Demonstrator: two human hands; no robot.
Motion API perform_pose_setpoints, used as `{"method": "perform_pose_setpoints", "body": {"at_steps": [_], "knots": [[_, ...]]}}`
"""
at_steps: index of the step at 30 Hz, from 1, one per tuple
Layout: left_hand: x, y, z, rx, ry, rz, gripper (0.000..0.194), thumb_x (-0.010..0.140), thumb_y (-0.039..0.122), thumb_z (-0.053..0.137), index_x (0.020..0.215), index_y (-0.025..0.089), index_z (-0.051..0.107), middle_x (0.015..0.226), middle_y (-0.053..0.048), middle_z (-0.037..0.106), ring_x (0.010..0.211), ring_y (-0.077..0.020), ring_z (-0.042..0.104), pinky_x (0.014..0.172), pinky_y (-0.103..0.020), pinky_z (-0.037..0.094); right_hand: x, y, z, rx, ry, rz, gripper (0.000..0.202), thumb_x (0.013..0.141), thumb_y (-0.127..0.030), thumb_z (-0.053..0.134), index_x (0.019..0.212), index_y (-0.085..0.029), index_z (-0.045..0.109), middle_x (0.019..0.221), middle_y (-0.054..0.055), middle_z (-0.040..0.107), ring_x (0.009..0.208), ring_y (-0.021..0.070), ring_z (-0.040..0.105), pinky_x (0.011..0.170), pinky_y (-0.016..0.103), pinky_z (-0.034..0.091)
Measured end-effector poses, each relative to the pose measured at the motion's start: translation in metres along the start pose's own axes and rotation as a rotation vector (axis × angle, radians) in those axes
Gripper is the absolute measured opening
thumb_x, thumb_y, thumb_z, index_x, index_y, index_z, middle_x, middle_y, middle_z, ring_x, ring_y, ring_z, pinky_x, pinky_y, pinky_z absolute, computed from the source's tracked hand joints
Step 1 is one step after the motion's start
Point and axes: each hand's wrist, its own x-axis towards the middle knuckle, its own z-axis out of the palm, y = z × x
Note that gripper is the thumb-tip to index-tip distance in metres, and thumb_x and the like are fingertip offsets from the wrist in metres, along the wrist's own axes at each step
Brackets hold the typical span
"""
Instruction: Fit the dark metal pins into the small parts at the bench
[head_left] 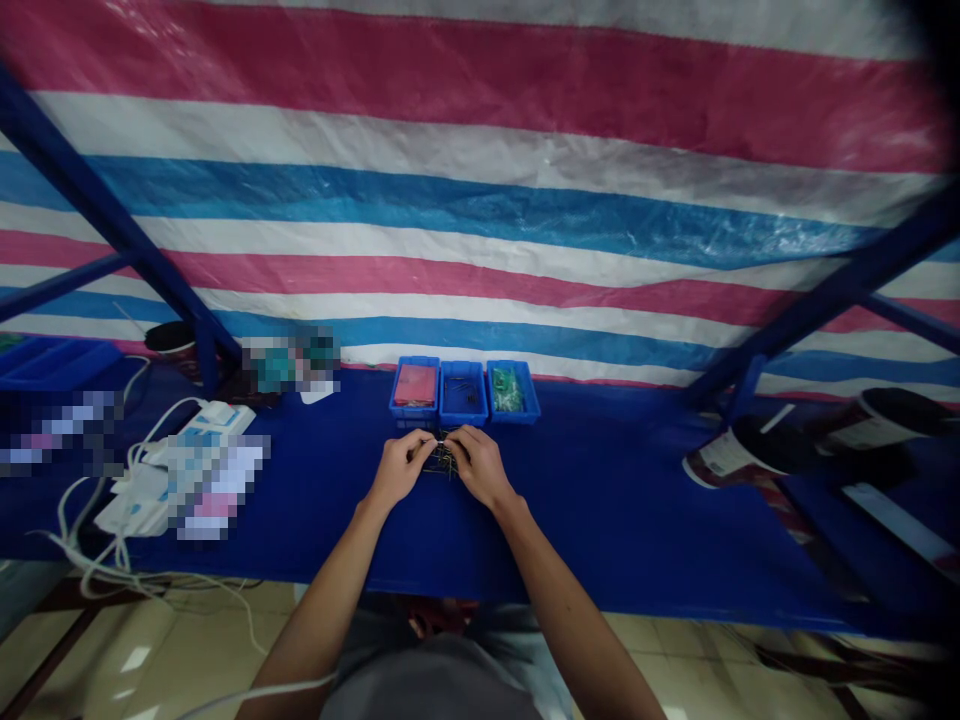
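My left hand and my right hand meet over the middle of the blue table, fingertips pinched together. Between them is a small whitish piece, too small to name, which both hands appear to grip. Just below the fingertips lies a loose pile of thin dark and brass-coloured pieces, partly hidden by my fingers. Behind my hands three blue bins stand in a row. Flat reddish pieces fill the left bin, a few thin dark pieces lie in the middle one, and green and clear bits are in the right one.
A white power strip with tangled cables lies at the left of the blue table. Dark tubs, one of them a tub with a pale label, stand at the right. Blue frame bars slope down on both sides before a striped sheet.
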Motion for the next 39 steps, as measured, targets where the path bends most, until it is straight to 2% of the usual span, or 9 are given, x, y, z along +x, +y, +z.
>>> {"method": "perform_pose_setpoints", "body": {"at_steps": [4, 9, 20, 28, 35, 39], "knots": [[-0.0003, 0.0001, -0.0003, -0.005, -0.011, -0.005, 0.034, 0.094, 0.043, 0.053, 0.086, 0.014, 0.068, 0.052, 0.006, 0.039, 0.049, -0.0087, 0.034, 0.054, -0.021, 0.028, -0.0019, -0.0010, -0.0001, -0.002, -0.033, 0.041, 0.020, 0.100, -0.033, 0.050, 0.103, -0.021, 0.066, 0.075, 0.001, 0.068, 0.064, 0.0135, 0.061, 0.063, 0.022, 0.039], [-0.0010, -0.0011, -0.0005, -0.003, -0.004, -0.006, 0.032, 0.094, 0.041, 0.053, 0.086, 0.014, 0.068, 0.052, 0.007, 0.037, 0.049, -0.0083, 0.034, 0.053, -0.021, 0.028, -0.0032, 0.0004, 0.0016, -0.002, -0.055, 0.083, 0.022, 0.100, -0.035, 0.050, 0.100, -0.022, 0.068, 0.062, -0.003, 0.064, 0.049, 0.0102, 0.054, 0.054, 0.022, 0.032], [-0.0010, -0.0003, 0.0001, -0.004, -0.001, -0.001, 0.032, 0.094, 0.042, 0.054, 0.087, 0.014, 0.068, 0.052, 0.007, 0.036, 0.049, -0.0083, 0.033, 0.054, -0.021, 0.028, -0.0022, -0.0027, 0.0009, 0.184, -0.047, 0.160, 0.024, 0.098, -0.037, 0.051, 0.096, -0.020, 0.069, 0.057, -0.004, 0.056, 0.046, 0.0099, 0.047, 0.050, 0.022, 0.031], [-0.0002, -0.0024, -0.0003, -0.008, 0.010, -0.010, 0.032, 0.094, 0.042, 0.054, 0.087, 0.014, 0.069, 0.054, 0.006, 0.038, 0.051, -0.0089, 0.034, 0.055, -0.022, 0.028, -0.0023, -0.0023, 0.0020, 0.207, -0.027, 0.168, 0.028, 0.098, -0.040, 0.050, 0.095, -0.019, 0.069, 0.056, -0.004, 0.053, 0.046, 0.0096, 0.046, 0.051, 0.022, 0.032], [-0.0005, -0.0020, -0.0013, -0.009, 0.007, -0.007, 0.035, 0.095, 0.044, 0.052, 0.082, 0.014, 0.067, 0.056, 0.004, 0.044, 0.052, -0.0093, 0.036, 0.056, -0.022, 0.030, -0.0024, -0.0017, 0.0038, 0.196, -0.020, 0.174, 0.030, 0.098, -0.042, 0.050, 0.094, -0.019, 0.069, 0.057, -0.003, 0.056, 0.047, 0.0101, 0.047, 0.051, 0.022, 0.033], [-0.0004, -0.0005, -0.0020, -0.010, 0.004, -0.009, 0.036, 0.095, 0.045, 0.052, 0.082, 0.014, 0.066, 0.055, 0.005, 0.042, 0.052, -0.0093, 0.036, 0.056, -0.022, 0.030, -0.0019, -0.0017, 0.0036, 0.175, -0.028, 0.176, 0.032, 0.098, -0.043, 0.049, 0.095, -0.019, 0.070, 0.054, -0.003, 0.054, 0.046, 0.0106, 0.047, 0.051, 0.022, 0.034]]}}
